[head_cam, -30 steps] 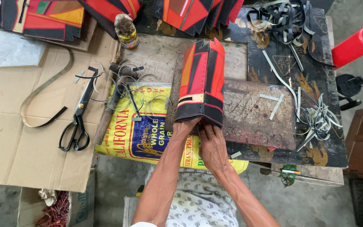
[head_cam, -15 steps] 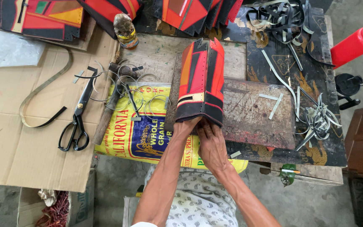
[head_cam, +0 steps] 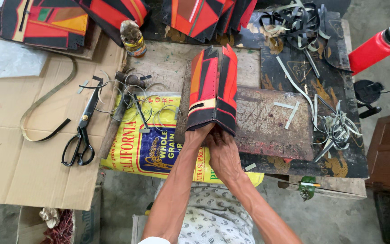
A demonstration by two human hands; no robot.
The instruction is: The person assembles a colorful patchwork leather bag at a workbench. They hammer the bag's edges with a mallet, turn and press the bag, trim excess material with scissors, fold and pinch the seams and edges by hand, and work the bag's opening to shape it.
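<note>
Holding the red and black panel [head_cam: 213, 88] at its near end — long axis pointing away from us — we clamp our left hand [head_cam: 198, 134] and right hand [head_cam: 222, 151] on it.

Both hands [head_cam: 215, 140] on red-black patchwork pouch [head_cam: 213, 88]

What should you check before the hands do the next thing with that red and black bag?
1. Both hands on the bag: ok; left hand and right hand meet at its near end.
2. Bag upright on the metal plate: ok.
3. Scissors away from the hands: ok, on the cardboard.
4. Fingertips safe: cannot tell, hidden.
5. Strips off the bag: ok.
</note>
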